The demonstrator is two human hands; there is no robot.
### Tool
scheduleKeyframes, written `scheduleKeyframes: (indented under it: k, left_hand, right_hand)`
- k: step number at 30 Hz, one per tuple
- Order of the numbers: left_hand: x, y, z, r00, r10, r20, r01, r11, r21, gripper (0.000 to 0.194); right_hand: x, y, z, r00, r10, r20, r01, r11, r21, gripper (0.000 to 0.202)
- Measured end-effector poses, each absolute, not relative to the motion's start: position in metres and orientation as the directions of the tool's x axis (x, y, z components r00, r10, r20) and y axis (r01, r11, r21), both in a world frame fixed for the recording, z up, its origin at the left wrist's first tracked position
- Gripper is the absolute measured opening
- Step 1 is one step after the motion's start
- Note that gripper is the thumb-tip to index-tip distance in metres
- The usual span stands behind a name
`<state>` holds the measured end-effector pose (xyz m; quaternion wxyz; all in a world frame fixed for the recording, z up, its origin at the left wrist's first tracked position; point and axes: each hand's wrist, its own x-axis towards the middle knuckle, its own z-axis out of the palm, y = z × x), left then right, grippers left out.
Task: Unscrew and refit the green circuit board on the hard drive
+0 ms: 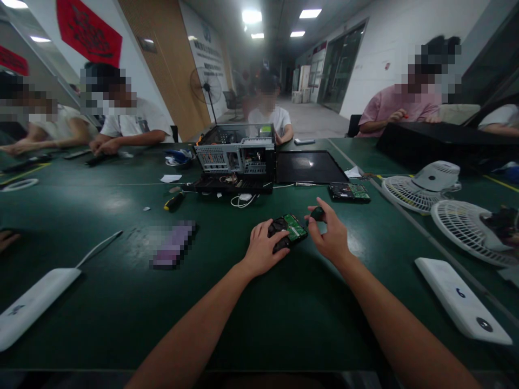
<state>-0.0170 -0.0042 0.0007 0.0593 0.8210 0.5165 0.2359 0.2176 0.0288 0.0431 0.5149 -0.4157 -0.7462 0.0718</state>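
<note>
A drive (299,227) is held flat, board upward, on a green table (284,329), midway between the near and far edges, the fingers of the left hand (263,251) being curled over its left end and its board, apparently so that it cannot slide. A round dark handle (317,214) is pinched between the thumb and fingers of the right hand (332,232), just beside the drive's right end, in a grip seemingly chosen for fine control; no shaft can be made out, and contact with the drive cannot be confirmed. Toward the table's far edge, a second drive (349,193), a computer case (233,161) and a black panel (310,166) are set down, presumably out of the arms' way. A yellow-and-black tool (173,202) is laid left of the hands, perhaps for easy reach.
</note>
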Motion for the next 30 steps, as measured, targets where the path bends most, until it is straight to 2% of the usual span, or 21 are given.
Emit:
scheduleKeyframes:
  k: [6, 16, 24, 30]
  left_hand:
    - [-0.0176, -0.0052, 0.0029, 0.358, 0.883, 0.304, 0.82, -0.452, 0.35, 0.054]
    - [-0.0152, -0.005, 0.0038, 0.361, 0.892, 0.272, 0.845, -0.436, 0.31, 0.059]
    - [-0.0151, -0.0051, 0.0049, 0.359, 0.895, 0.266, 0.847, -0.432, 0.309, 0.059]
    - [-0.016, -0.0047, 0.003, 0.359, 0.893, 0.272, 0.841, -0.436, 0.322, 0.059]
  right_hand:
    - [0.2193, 0.0315, 0.0398, -0.094, 0.677, 0.73, 0.619, 0.614, -0.49, 0.049]
    - [0.2204, 0.0315, 0.0401, -0.12, 0.65, 0.75, 0.611, 0.644, -0.46, 0.054]
    - [0.2206, 0.0322, 0.0459, -0.142, 0.613, 0.777, 0.638, 0.657, -0.402, 0.05]
    - [0.2201, 0.0335, 0.0442, -0.111, 0.613, 0.782, 0.611, 0.663, -0.433, 0.05]
